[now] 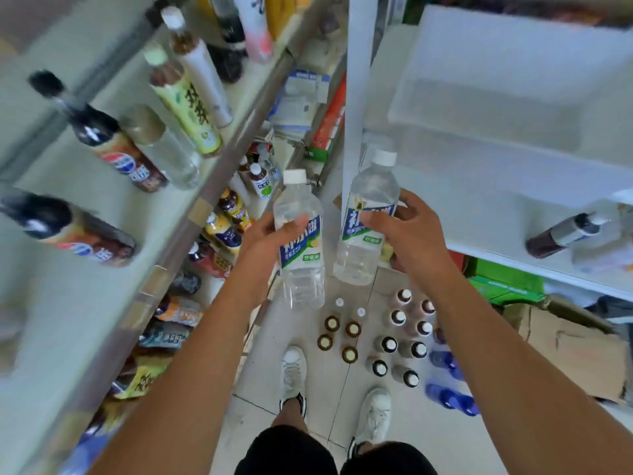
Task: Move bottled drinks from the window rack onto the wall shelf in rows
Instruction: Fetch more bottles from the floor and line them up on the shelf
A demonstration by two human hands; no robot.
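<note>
Closest in, a pair of white shoes (293,371) stands on the tiled floor (421,426). Just ahead of them a cluster of bottles stands upright on the tiles: brown-capped ones (342,334) in pairs, white-capped dark ones (400,344) beside them in two columns, and blue bottles (448,395) lying to the right, near a cardboard box (565,341). Above these, both arms reach forward, each hand carrying a drink. The left hand (263,234) is wrapped round the label of a clear bottle (301,265) with a white cap, fingers curled across its front, the bottle held nearly upright in mid-air. The right hand (411,231) grips a second clear bottle (363,248) of the same kind at its label, thumb on the near side. This one tilts slightly and sits close to the front edge of the white shelf (479,186) on the right, not on it. That shelf carries a dark bottle (561,234) lying on its side. Further left, the metal-edged shelf (212,159) holds cola bottles (113,149) and a tea bottle (185,104) — all blurred.
</note>
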